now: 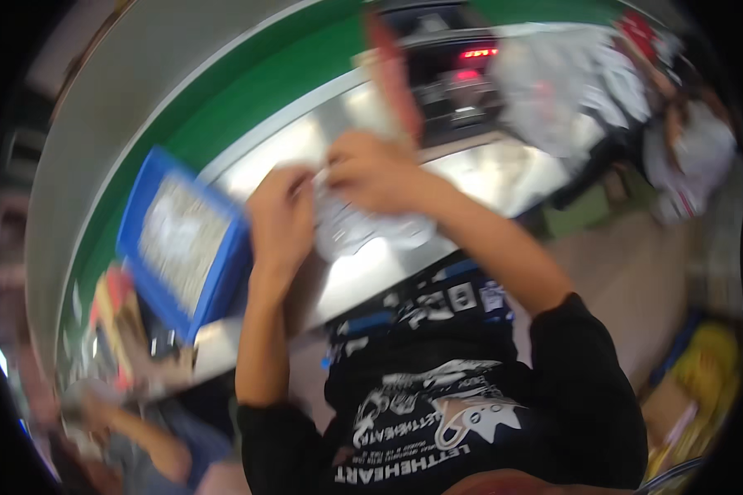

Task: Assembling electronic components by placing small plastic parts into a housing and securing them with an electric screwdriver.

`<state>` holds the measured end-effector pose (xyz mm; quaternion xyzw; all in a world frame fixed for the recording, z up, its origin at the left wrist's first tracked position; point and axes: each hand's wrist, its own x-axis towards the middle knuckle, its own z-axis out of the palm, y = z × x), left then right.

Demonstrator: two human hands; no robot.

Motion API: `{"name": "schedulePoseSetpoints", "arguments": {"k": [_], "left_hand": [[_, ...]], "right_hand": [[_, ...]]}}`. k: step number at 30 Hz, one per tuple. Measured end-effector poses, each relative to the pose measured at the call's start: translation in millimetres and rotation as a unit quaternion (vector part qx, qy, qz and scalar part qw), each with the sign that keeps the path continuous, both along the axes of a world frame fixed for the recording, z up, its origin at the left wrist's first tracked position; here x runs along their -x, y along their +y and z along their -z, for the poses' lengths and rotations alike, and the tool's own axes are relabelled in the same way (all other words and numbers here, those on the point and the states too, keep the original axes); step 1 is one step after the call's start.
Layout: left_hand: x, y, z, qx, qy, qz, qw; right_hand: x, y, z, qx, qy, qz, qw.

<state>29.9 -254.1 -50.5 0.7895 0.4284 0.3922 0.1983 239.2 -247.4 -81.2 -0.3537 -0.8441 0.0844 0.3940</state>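
L hand [279, 216] & R hand [373, 175] upper ctr, fingers curled nearly closed, pinching clear plastic bag [347, 233]. Blue bin [217, 289] w/ pale contents [183, 239] ctr-left.

Observed a shiny, silver-toned, metal-looking worktop [347, 290], showing bright patches of reflected light. Runs diagonally, bordered along the far side by a narrow, pale edge strip [293, 116] and a flat, green band [297, 70]. Noted towards the left end a blue, rectangular, plastic tray [229, 262], set at an angle. Noted near the middle a clear, crumpled plastic bag or sheet [351, 235]; cannot confirm full contact owing to blur. Noted farther right a black, box-shaped device [437, 91] with red lit displays, just beside whitish, translucent plastic bags [545, 95].
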Motion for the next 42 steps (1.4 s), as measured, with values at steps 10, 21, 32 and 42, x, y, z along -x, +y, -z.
{"name": "schedulePoseSetpoints", "arguments": {"k": [10,21,32,42], "left_hand": [[-8,-14,4,0.047,0.001,-0.026,0.999],[-17,-4,7,0.02,0.0,-0.043,0.999],[-9,-6,9,-0.004,0.01,-0.066,0.998],[-18,-15,-15,0.13,-0.225,0.011,0.966]], "right_hand": [[9,-6,-12,0.141,-0.002,0.07,0.988],[-1,3,-15,0.137,-0.011,0.061,0.989],[-1,3,-9,0.027,0.047,0.068,0.996],[-14,-11,-39,0.173,0.131,-0.05,0.975]]}}
